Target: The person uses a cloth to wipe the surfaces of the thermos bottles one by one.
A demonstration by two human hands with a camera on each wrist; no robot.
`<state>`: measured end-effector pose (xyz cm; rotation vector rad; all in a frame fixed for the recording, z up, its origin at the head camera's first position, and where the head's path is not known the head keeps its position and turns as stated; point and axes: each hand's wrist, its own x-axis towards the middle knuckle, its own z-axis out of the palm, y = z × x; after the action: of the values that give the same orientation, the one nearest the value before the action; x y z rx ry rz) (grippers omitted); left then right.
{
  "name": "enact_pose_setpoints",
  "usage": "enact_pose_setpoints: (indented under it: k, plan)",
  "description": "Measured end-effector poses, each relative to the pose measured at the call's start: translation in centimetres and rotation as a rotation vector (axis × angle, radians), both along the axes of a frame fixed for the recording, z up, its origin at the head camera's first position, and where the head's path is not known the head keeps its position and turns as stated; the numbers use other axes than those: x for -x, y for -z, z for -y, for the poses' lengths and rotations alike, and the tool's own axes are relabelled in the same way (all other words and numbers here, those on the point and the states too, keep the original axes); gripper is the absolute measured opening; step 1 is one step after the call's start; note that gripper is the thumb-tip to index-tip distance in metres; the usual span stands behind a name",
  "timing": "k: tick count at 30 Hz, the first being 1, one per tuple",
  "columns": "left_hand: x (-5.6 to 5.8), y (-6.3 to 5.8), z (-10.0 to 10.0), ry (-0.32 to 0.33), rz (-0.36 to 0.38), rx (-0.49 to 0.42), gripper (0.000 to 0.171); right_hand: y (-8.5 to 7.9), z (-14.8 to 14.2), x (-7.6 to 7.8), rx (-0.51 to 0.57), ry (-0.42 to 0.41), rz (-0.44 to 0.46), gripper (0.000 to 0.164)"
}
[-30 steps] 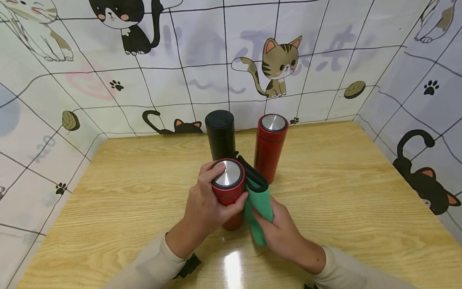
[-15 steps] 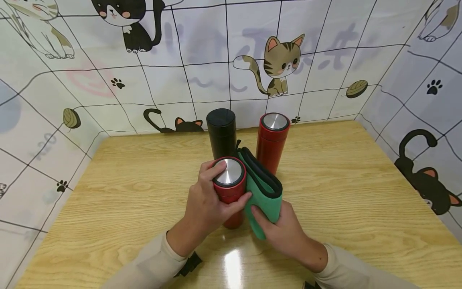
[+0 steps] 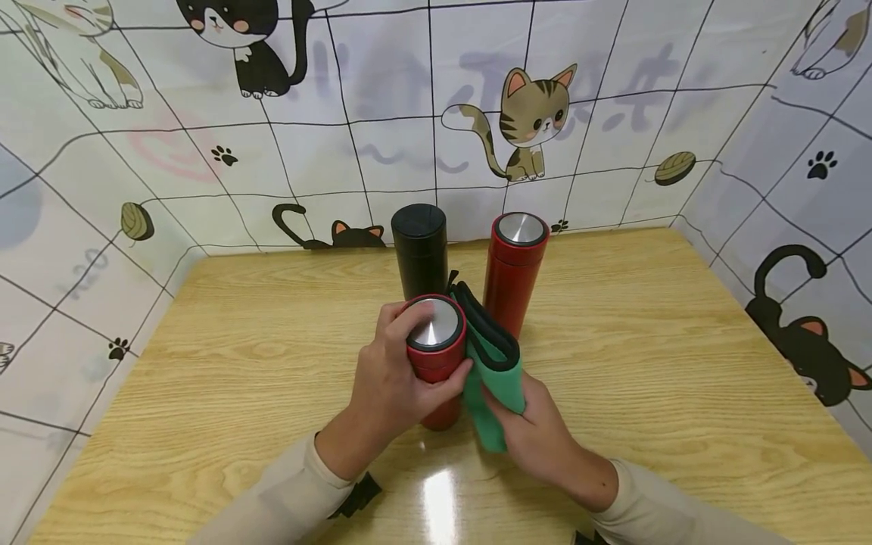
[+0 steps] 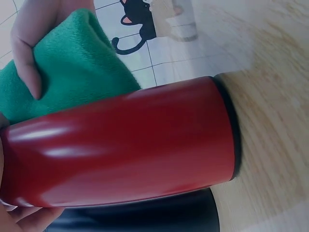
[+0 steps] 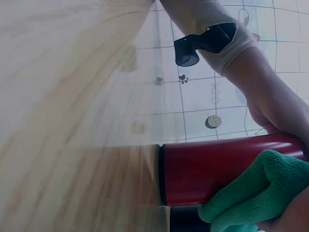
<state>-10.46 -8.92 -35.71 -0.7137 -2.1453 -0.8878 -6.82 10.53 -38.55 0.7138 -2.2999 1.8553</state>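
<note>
My left hand (image 3: 388, 378) grips an upright red thermos flask (image 3: 436, 369) near its top, a finger lying on the silver lid (image 3: 434, 327). My right hand (image 3: 541, 431) holds a folded green cloth (image 3: 500, 386) with black edging against the flask's right side. In the left wrist view the flask's red body (image 4: 120, 145) stands on the table, with the fuzzy green cloth (image 4: 72, 63) close along it. From the right wrist, the cloth (image 5: 256, 193) overlaps the flask (image 5: 212, 169). The right palm is hidden behind the cloth.
Behind the hands stand a black thermos flask (image 3: 420, 257) and, to its right, a second red thermos flask (image 3: 515, 280). The wooden table (image 3: 272, 325) is bounded by a cat-printed wall covering (image 3: 381, 151) at the back and both sides.
The cloth in my right hand swung out to the right, then came partway back left along the flask. My left hand keeps its grip, and the standing flasks stay in place.
</note>
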Motion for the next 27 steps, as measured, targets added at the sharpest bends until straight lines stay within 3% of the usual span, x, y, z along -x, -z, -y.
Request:
enact_pose_setpoints:
  k: [7, 12, 20, 27]
  plan:
    - [0.0, -0.2, 0.3, 0.026, 0.025, 0.053, 0.081, -0.2, 0.0, -0.2, 0.079, -0.016, -0.087, 0.045]
    - [0.1, -0.6, 0.8, 0.064, -0.029, 0.113, 0.06, -0.1, 0.1, -0.1, 0.049, 0.02, -0.061, 0.039]
    - [-0.2, -1.2, 1.3, 0.063, 0.0, 0.147, 0.063, 0.1, 0.2, 0.2, -0.017, 0.065, 0.05, 0.022]
    - [-0.4, -1.5, 1.4, 0.044, 0.009, 0.155, 0.065, -0.3, 0.0, -0.2, 0.05, 0.111, -0.026, 0.029]
